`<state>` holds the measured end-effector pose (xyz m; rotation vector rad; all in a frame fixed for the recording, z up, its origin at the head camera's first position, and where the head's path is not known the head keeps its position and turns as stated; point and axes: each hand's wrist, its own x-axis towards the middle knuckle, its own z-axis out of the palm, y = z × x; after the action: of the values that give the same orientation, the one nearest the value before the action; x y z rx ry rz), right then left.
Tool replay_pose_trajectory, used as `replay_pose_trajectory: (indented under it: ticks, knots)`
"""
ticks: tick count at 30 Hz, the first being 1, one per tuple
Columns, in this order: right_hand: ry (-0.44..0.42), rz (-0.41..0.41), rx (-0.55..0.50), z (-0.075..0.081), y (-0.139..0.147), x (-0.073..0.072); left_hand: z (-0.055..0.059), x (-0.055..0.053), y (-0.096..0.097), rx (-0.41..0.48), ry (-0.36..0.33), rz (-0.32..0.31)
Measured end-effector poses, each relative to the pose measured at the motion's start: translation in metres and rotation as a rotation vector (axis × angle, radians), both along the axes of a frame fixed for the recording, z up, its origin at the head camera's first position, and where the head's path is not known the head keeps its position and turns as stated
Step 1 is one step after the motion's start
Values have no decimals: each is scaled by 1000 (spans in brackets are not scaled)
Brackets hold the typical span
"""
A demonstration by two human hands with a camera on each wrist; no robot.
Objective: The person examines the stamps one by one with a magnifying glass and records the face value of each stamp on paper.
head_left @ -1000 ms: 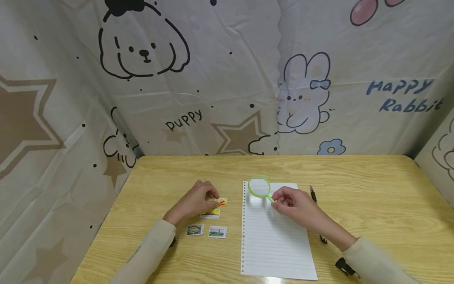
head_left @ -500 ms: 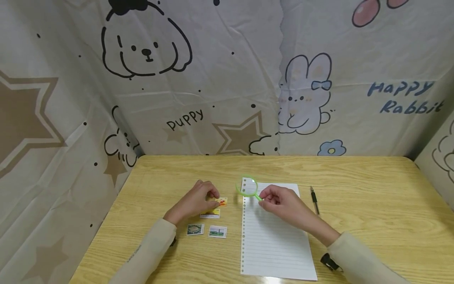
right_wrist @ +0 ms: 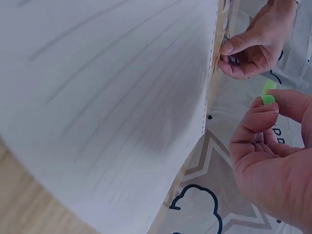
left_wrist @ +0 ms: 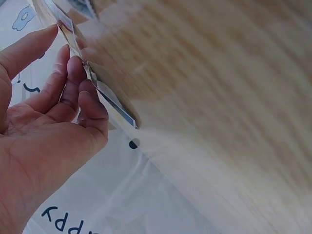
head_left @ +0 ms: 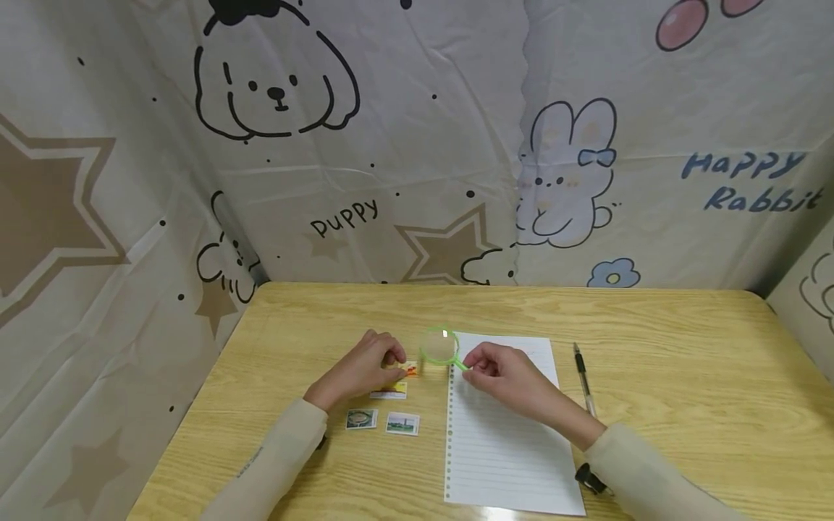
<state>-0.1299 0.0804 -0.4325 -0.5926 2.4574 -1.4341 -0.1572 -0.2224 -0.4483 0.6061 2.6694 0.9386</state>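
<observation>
In the head view my right hand (head_left: 504, 373) pinches a green magnifying glass (head_left: 439, 346) by its handle. The round lens hovers just past the top left corner of the lined paper (head_left: 511, 449). My left hand (head_left: 358, 365) has thumb and index finger at the edges of a yellow-and-red stamp (head_left: 410, 369), covering its left part. Directly in front lies a yellow stamp (head_left: 389, 391). Nearer are a stamp with an oval building (head_left: 361, 419) and one with a tower (head_left: 402, 424). The right wrist view shows the green handle (right_wrist: 268, 92) between thumb and index finger.
A black pen (head_left: 583, 376) lies to the right of the paper, partly behind the right forearm. The wooden table (head_left: 684, 376) meets a printed cloth (head_left: 443, 145) at its back edge, and more cloth hangs at both sides.
My right hand has moved left with the magnifying glass, from over the paper toward the yellow-and-red stamp. My left hand stays at that stamp. The view has shifted slightly.
</observation>
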Motion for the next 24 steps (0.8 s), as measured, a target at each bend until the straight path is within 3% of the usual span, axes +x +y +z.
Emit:
replay_pose_trajectory:
  ticks: [24]
  knots:
    - [34, 92, 28, -16, -22, 3, 3, 1, 2, -19, 23, 1]
